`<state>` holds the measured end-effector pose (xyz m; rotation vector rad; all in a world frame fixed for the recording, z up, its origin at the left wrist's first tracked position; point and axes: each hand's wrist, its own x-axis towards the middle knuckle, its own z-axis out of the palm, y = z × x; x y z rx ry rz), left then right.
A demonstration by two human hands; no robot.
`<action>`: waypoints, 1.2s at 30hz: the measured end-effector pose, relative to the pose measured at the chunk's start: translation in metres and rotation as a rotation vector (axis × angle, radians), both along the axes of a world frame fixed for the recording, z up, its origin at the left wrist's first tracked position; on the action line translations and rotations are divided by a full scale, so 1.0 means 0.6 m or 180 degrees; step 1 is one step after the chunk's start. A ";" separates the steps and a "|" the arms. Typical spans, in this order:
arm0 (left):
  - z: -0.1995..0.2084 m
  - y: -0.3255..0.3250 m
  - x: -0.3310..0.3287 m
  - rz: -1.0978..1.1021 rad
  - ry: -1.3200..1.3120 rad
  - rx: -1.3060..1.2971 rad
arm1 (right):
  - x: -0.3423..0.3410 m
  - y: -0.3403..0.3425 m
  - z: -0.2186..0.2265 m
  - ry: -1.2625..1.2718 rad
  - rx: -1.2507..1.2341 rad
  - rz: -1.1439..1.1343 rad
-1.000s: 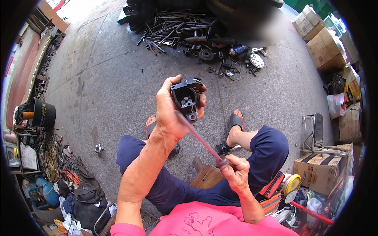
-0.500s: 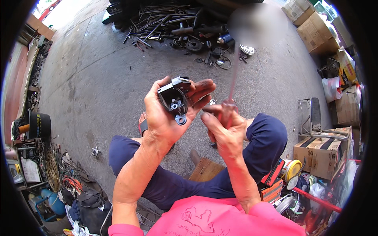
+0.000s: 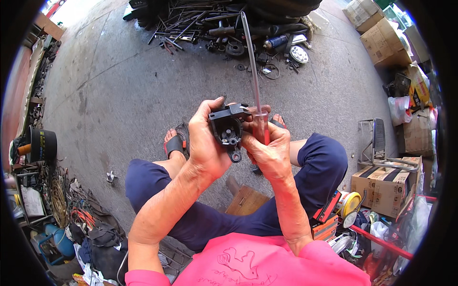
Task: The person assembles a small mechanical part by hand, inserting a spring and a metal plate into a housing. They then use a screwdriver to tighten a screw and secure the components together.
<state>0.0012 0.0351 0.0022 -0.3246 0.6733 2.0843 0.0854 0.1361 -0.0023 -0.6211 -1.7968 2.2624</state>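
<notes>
A black plastic housing [image 3: 220, 125] with a round hollow and a small mounting ear at its lower end sits in my left hand [image 3: 204, 148]. The fingers of that hand wrap around it, and its hollow side faces up. My right hand [image 3: 274, 155] grips a screwdriver [image 3: 251, 57] by its clear and red handle. The long metal shaft points up and away from me, with its tip well clear of the housing. My right thumb and fingers are up against the right side of the housing, partly hiding that edge.
Beyond my feet lies a heap of metal rods and parts [image 3: 191, 24], with a round silver light [image 3: 299, 54] beside it. Cardboard boxes [image 3: 381, 188] stand at the right near a red bar [image 3: 381, 242]. A wooden stool [image 3: 247, 200] is between my legs. Cables and cloths [image 3: 102, 243] pile up at the left.
My right hand has moved up and left with the screwdriver, from apart to against the housing. The screwdriver was blurred and now shows sharply. My left fingers have closed further around the housing.
</notes>
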 end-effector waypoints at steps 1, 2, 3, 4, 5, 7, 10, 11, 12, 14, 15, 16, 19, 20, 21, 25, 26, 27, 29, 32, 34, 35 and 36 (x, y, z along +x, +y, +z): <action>0.000 0.003 0.003 0.0036 -0.0036 -0.0064 | 0.003 0.000 -0.003 0.0000 0.0048 0.0009; -0.001 0.004 0.005 0.0072 -0.0078 -0.0130 | 0.007 -0.002 -0.007 0.0123 0.0049 -0.0097; -0.003 0.002 0.007 0.0085 -0.0061 -0.0171 | 0.012 -0.003 -0.011 0.0246 0.0051 -0.0203; -0.005 0.000 0.009 0.0096 -0.0044 -0.0212 | 0.016 -0.004 -0.013 0.0369 0.0054 -0.0311; -0.008 -0.002 0.012 0.0111 -0.0043 -0.0252 | 0.024 0.003 -0.005 -0.0072 0.0152 -0.0386; 0.001 0.005 0.019 0.0167 0.0019 -0.0333 | 0.027 0.010 -0.006 0.0445 -0.0385 -0.0646; 0.006 0.013 0.028 0.0160 0.0208 -0.0726 | 0.034 0.028 0.010 0.0955 -0.1468 -0.0591; -0.002 0.012 0.032 0.0132 0.0325 -0.0893 | 0.035 0.028 0.016 0.0995 -0.1576 -0.0508; -0.006 0.011 0.036 0.0103 0.0442 -0.1059 | 0.035 0.026 0.018 0.1034 -0.1683 -0.0424; -0.007 0.009 0.041 -0.0057 0.0531 -0.1152 | 0.040 0.012 0.012 0.0760 -0.1294 -0.0363; -0.008 0.009 0.042 -0.0103 0.0495 -0.1149 | 0.037 0.001 0.017 0.0626 -0.1058 -0.0460; -0.008 0.009 0.044 -0.0149 0.0458 -0.1146 | 0.036 -0.003 0.015 0.0632 -0.0930 -0.0392; -0.001 0.009 0.044 -0.0284 0.0815 -0.1449 | 0.044 -0.004 0.005 0.0643 -0.1399 -0.0290; 0.000 0.010 0.043 -0.0308 0.0941 -0.1596 | 0.045 -0.003 0.003 0.0638 -0.1383 -0.0328; -0.006 0.010 0.043 -0.0213 0.1049 -0.1568 | 0.046 -0.003 0.002 0.0633 -0.1366 -0.0365; -0.016 0.004 0.037 -0.0523 0.0990 -0.1572 | 0.039 -0.009 0.003 0.0511 -0.1111 -0.0613; -0.020 0.004 0.038 -0.0503 0.0989 -0.1527 | 0.037 -0.010 0.003 0.0473 -0.0992 -0.0606; -0.024 0.004 0.038 -0.0484 0.0988 -0.1482 | 0.036 -0.011 0.002 0.0434 -0.0874 -0.0599; -0.025 0.005 0.039 -0.0470 0.1046 -0.1468 | 0.038 -0.009 -0.003 0.0359 -0.0639 -0.0535; -0.020 0.004 0.039 -0.0512 0.1124 -0.1507 | 0.042 -0.012 -0.008 0.0339 -0.0658 -0.0582; -0.025 0.000 0.038 -0.0571 0.1047 -0.1464 | 0.043 -0.014 -0.011 0.0432 -0.0660 -0.0574; -0.026 -0.002 0.037 -0.0590 0.1005 -0.1384 | 0.044 -0.014 -0.013 0.0483 -0.0668 -0.0575; -0.027 -0.003 0.035 -0.0609 0.0963 -0.1305 | 0.044 -0.014 -0.016 0.0453 -0.0531 -0.0590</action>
